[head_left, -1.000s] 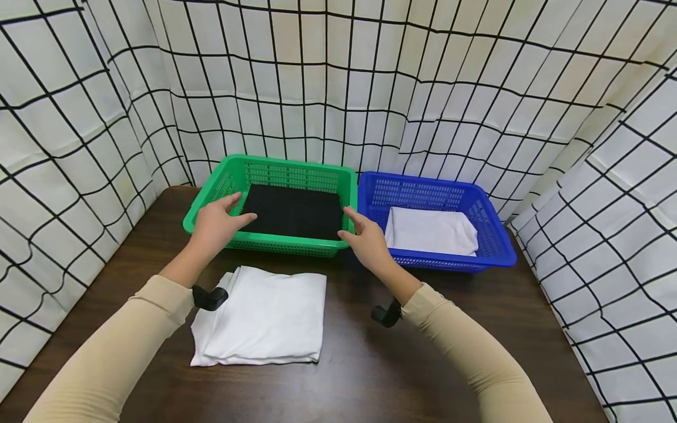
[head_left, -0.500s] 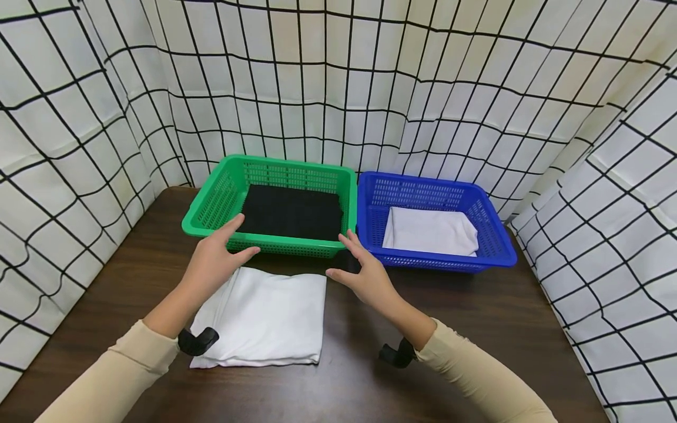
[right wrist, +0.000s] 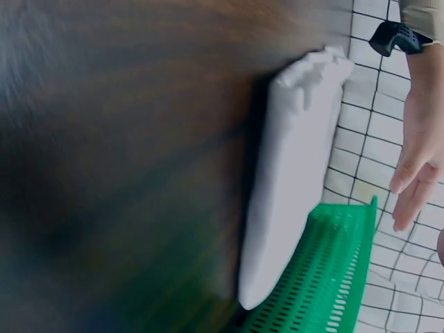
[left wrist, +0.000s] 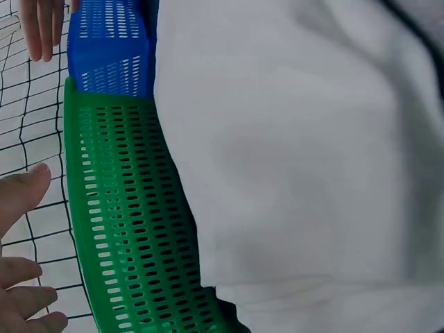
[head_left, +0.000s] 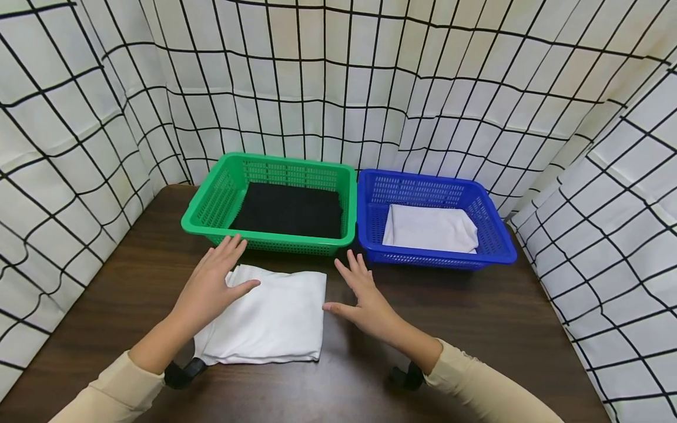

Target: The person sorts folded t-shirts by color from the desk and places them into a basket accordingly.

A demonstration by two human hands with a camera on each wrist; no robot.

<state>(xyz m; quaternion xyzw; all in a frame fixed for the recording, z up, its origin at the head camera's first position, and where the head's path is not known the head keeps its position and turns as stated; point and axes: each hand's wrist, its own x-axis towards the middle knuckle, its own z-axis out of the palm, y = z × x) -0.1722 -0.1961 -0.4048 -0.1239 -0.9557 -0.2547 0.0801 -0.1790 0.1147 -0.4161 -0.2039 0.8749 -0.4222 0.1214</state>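
Observation:
A folded white cloth [head_left: 275,317] lies on the brown table in front of the baskets; it fills much of the left wrist view [left wrist: 277,152]. My left hand [head_left: 211,291] hovers over the cloth's left side with fingers spread, holding nothing. To the right of the cloth is my right hand [head_left: 370,302], its fingers straight and apart and its thumb tip near the cloth's right edge. Beyond the left hand stands a green basket [head_left: 280,239] with a folded black cloth [head_left: 291,208] in it. In the right wrist view the white cloth [right wrist: 291,173] appears edge-on.
A blue basket [head_left: 433,258] stands against the green one on the right and contains a folded white cloth [head_left: 431,228]. White curtains [head_left: 296,76] with a black grid surround the table [head_left: 476,317] at the back and both sides. Each wrist wears a black camera.
Both hands have drawn back from the green basket toward the person, down to the white cloth on the table. Their fingers have spread wider. The baskets and cloths have stayed in place.

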